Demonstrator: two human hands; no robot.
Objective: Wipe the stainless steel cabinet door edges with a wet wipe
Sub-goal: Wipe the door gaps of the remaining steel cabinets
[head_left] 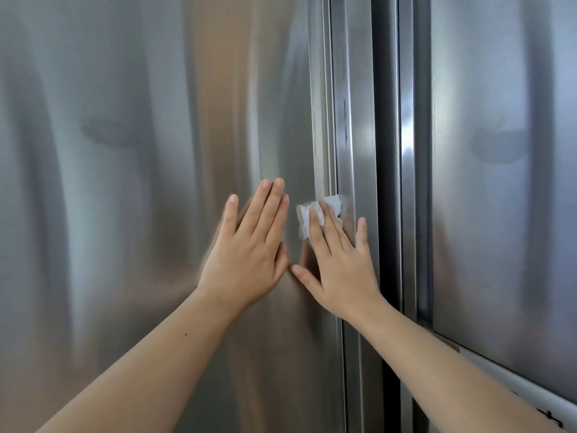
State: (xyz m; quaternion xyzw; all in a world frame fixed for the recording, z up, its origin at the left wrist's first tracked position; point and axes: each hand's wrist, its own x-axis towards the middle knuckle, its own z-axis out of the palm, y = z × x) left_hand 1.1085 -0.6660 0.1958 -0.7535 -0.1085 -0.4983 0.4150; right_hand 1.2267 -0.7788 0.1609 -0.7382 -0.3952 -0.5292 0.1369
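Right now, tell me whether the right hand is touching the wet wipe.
Touching. In the head view, the fingers of the right hand lie flat on the wet wipe, pressing it against the cabinet door edge.

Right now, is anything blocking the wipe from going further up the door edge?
Nothing visible. The right hand presses the wet wipe on the door edge; the strip above is bare steel with a few dark marks. The left hand rests on the door panel beside it.
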